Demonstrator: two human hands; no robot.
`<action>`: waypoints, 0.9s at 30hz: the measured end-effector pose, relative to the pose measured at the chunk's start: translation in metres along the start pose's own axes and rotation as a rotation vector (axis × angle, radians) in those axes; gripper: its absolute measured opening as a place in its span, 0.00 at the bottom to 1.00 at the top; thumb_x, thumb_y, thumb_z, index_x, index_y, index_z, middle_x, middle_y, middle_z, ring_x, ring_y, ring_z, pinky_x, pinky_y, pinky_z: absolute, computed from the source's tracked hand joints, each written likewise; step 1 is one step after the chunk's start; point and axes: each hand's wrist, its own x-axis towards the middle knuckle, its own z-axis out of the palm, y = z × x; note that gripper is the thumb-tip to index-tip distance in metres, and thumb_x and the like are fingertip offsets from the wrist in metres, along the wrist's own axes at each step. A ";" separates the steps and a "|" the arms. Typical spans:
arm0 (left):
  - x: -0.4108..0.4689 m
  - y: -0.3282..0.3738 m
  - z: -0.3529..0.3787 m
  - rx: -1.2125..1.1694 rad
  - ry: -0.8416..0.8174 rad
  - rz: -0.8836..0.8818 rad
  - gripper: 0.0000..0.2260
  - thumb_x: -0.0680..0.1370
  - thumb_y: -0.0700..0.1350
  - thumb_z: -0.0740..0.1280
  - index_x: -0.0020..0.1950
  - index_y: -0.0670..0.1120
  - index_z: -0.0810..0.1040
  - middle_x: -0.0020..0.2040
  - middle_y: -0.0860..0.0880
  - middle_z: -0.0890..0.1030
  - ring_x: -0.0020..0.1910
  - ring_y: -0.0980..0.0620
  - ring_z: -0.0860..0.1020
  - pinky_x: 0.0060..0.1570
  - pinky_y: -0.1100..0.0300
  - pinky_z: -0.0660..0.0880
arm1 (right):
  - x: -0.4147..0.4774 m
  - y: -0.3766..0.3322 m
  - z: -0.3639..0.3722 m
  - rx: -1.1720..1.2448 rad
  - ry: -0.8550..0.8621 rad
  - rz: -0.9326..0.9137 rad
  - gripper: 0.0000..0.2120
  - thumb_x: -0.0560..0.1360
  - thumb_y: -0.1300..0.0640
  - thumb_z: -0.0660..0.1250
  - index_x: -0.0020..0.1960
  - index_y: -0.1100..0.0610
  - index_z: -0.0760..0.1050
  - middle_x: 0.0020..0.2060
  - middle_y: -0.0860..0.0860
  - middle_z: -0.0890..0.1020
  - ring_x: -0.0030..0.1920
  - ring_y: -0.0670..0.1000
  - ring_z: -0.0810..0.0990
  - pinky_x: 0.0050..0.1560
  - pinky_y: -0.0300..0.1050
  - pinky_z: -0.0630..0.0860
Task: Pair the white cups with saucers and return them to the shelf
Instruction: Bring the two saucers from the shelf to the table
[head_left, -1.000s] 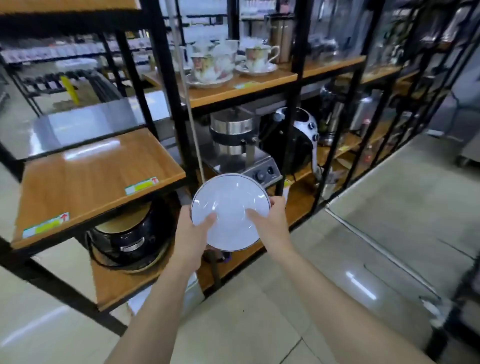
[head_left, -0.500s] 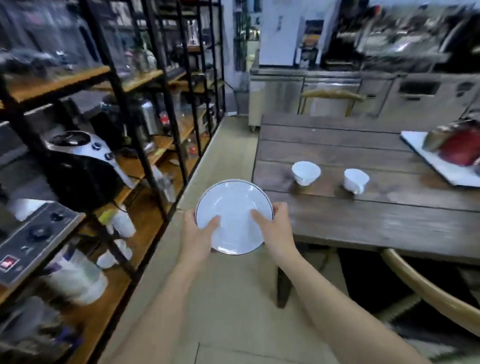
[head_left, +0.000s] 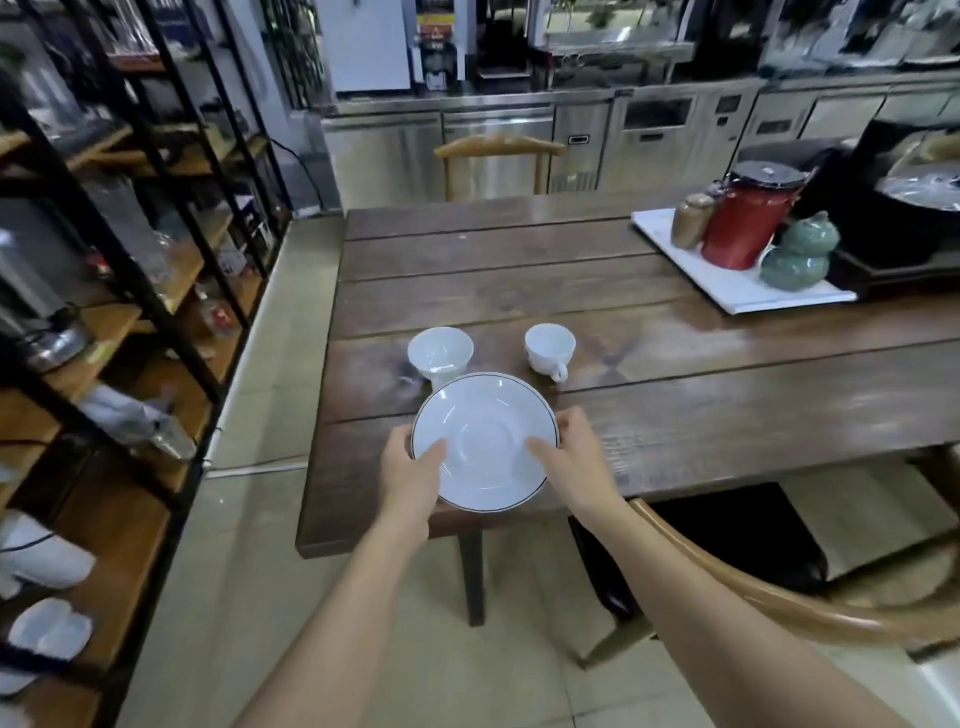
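I hold a white saucer (head_left: 485, 441) with a thin dark rim in both hands, above the near left corner of the dark wooden table (head_left: 675, 395). My left hand (head_left: 413, 470) grips its left edge and my right hand (head_left: 574, 460) grips its right edge, thumbs on top. Two white cups stand on the table just beyond the saucer: a taller one (head_left: 440, 353) on the left, partly hidden by the saucer, and a lower one (head_left: 549, 347) with its handle toward me on the right. The black-framed shelf (head_left: 156, 291) with wooden boards runs along the left.
A white tray (head_left: 737, 286) at the table's far right carries a red canister (head_left: 748, 218), a brown jar and a green gourd-shaped jar. A wooden chair back (head_left: 779, 603) curves at the lower right; another chair stands at the table's far end. Steel counters line the back wall.
My view has swung from the shelf round to the table. The saucer, held in both hands throughout, is now over the table's near corner, close to the two cups.
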 end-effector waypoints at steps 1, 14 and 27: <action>0.010 -0.001 0.005 0.006 -0.005 -0.020 0.11 0.75 0.38 0.65 0.56 0.50 0.74 0.53 0.48 0.79 0.53 0.43 0.79 0.51 0.43 0.79 | 0.010 0.005 0.001 0.001 0.005 0.024 0.10 0.71 0.61 0.65 0.51 0.60 0.67 0.41 0.50 0.75 0.46 0.54 0.75 0.41 0.45 0.71; 0.113 -0.017 0.035 0.285 -0.044 -0.109 0.06 0.69 0.39 0.72 0.35 0.47 0.78 0.40 0.44 0.84 0.46 0.40 0.82 0.47 0.41 0.80 | 0.099 0.030 0.021 -0.155 -0.005 0.214 0.11 0.72 0.61 0.66 0.51 0.61 0.67 0.45 0.53 0.74 0.46 0.53 0.73 0.35 0.41 0.66; 0.137 -0.019 0.050 0.387 -0.014 -0.083 0.10 0.73 0.42 0.70 0.34 0.52 0.75 0.36 0.48 0.81 0.44 0.42 0.82 0.49 0.43 0.80 | 0.134 0.048 0.027 -0.244 -0.053 0.245 0.15 0.74 0.57 0.67 0.56 0.61 0.68 0.48 0.51 0.75 0.49 0.51 0.72 0.42 0.42 0.65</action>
